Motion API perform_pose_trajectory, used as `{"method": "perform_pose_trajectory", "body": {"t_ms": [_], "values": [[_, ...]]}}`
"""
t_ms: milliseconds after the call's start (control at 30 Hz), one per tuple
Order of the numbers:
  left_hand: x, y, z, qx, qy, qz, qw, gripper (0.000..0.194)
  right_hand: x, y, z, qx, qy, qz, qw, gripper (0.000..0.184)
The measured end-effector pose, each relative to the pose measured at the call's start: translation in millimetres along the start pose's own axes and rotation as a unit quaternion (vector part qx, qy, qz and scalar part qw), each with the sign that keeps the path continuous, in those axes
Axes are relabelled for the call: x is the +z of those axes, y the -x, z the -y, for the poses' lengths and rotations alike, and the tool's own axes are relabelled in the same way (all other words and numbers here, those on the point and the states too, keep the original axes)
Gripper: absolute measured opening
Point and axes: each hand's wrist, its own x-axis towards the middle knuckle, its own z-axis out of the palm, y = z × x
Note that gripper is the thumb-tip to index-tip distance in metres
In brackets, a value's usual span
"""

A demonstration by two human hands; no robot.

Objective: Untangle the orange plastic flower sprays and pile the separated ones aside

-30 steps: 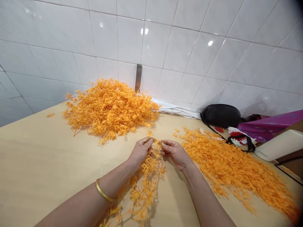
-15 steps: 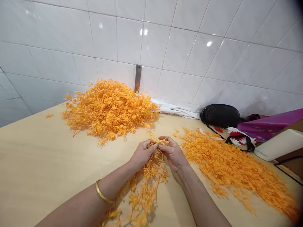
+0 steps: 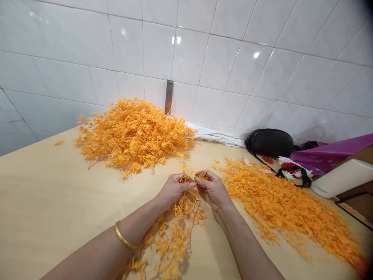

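My left hand (image 3: 175, 189) and my right hand (image 3: 212, 188) meet above the table in the middle of the view, their fingertips nearly touching. Pinched in my left hand is an orange artificial flower spray (image 3: 183, 217), its thin stems and small blossoms trailing down toward my body between the forearms. My right thumb and fingers are closed on a small orange blossom piece (image 3: 201, 176) at the spray's upper end. Exactly where the two parts join is hidden by the fingers. A gold bangle (image 3: 125, 235) circles my left wrist.
A large heap of orange flower sprays (image 3: 136, 134) lies at the back left. Loose orange pieces (image 3: 279, 202) spread along the right. Beyond them are a black bag (image 3: 269, 142), purple cloth (image 3: 326, 155) and a cream-coloured object (image 3: 346, 177). A tiled wall (image 3: 227, 77) borders the table (image 3: 72, 202).
My fingertips have shifted slightly; the left thumb sits a little lower and more of the spray's top blossoms show between the hands. Both hands stay closed in the same place.
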Motion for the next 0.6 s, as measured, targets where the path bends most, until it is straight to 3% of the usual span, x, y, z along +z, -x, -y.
{"method": "perform_pose_trajectory", "body": {"t_ms": [233,367,600], "values": [[3.8,0.1,-2.1,-0.014,0.003,-0.042,0.999,0.025,4.4,2.7,2.6,0.041,-0.080,0.029,0.996,0.033],[3.7,0.1,-2.0,-0.005,0.002,-0.039,0.999,0.024,5.8,3.9,4.0,0.048,-0.074,0.044,0.995,0.029],[-2.0,-3.8,3.1,0.012,-0.039,-0.010,0.999,0.021,4.8,-2.6,-7.6,-0.032,0.005,-0.066,0.997,0.021]]}}
